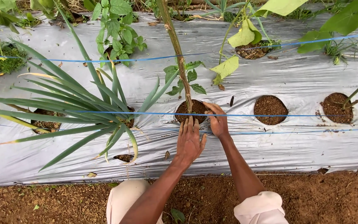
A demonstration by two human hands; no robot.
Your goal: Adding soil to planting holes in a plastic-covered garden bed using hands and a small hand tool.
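left hand point(190, 142) lies flat, fingers spread, on the plastic sheet point(270, 79) at the near rim of the planting hole point(184, 113) | right hand point(217, 121) curls loosely at its right rim, gripping nothing | stem point(179, 58) rises from the hole | blue string point(270, 115) crosses the fingers | risk: a snagged string or nudged stem could loosen the plant

silver plastic sheet point(270, 79), blue string point(270, 115), brown soil point(270, 108)

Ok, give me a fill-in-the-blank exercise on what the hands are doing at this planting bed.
1. Both hands rest at a round hole filled with ____.
2. The bed is covered with silver plastic ____.
3. The left hand lies flat with its fingers ____.
4. Thin cords of ____ colour run across the bed; the right hand touches one.

Missing words: soil; sheeting; straight; blue
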